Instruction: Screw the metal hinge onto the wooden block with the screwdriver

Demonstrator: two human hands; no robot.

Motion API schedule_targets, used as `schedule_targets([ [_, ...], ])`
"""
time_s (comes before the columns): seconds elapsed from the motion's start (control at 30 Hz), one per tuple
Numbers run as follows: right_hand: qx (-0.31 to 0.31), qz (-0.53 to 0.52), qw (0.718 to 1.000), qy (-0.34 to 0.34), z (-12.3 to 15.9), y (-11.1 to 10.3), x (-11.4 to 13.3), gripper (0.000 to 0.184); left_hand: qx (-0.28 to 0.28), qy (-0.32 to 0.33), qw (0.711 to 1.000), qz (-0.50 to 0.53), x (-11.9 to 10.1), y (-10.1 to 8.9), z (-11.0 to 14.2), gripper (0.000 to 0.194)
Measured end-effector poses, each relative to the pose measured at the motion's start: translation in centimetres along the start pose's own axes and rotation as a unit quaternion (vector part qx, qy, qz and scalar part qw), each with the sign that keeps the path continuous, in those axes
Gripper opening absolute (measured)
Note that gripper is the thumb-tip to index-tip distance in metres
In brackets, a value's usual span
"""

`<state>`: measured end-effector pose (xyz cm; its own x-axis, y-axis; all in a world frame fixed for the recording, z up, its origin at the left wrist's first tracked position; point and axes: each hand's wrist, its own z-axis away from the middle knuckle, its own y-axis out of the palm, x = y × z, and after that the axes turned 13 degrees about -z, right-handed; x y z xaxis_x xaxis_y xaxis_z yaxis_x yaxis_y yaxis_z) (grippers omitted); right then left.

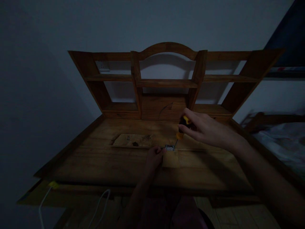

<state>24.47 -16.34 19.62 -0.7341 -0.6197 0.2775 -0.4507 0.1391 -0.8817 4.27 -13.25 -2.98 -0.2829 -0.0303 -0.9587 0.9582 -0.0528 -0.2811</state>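
My right hand (199, 127) is wrapped round the handle of a yellow-and-black screwdriver (180, 135). Its shaft slants down to the right end of a small silver metal hinge (169, 147). The hinge lies at the back edge of a pale square wood block (170, 159) on the desk. From the left, my left hand (153, 157) has its fingers closed at the hinge's left end, close against the block. Dim light hides the fine detail of the hinge and any screw at the tip.
A wooden desktop (95, 165) carries a shelf unit (166, 83) along its back. Left of my hands, a recessed panel (132, 140) shows dark stains. White cables (100, 203) hang at the front left, near a yellow object (53, 185). Bedding (281, 146) lies to the right.
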Motion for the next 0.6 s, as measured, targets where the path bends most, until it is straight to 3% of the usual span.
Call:
schedule_targets([
  [0.1,-0.04,0.075,0.996,0.021,-0.18,0.2,-0.06,0.031,0.009,-0.011,1.0,0.019,-0.26,0.05,0.17,0.044],
  [0.23,0.021,-0.067,0.995,-0.065,-0.38,0.15,0.18,0.024,0.023,-0.034,0.996,0.074,-0.29,0.28,0.22,0.049],
  [0.4,-0.013,0.003,1.0,0.008,-0.41,0.07,0.25,0.023,0.028,-0.036,0.996,0.08,-0.06,0.4,0.05,0.052],
  [0.53,0.04,-0.09,0.994,-0.044,-0.47,-0.07,0.08,0.029,0.036,-0.032,0.996,0.081,0.0,0.33,0.05,0.052],
  [0.6,0.036,-0.073,0.996,-0.025,-0.52,0.05,0.02,0.025,0.034,-0.031,0.996,0.076,0.02,0.3,0.07,0.052],
])
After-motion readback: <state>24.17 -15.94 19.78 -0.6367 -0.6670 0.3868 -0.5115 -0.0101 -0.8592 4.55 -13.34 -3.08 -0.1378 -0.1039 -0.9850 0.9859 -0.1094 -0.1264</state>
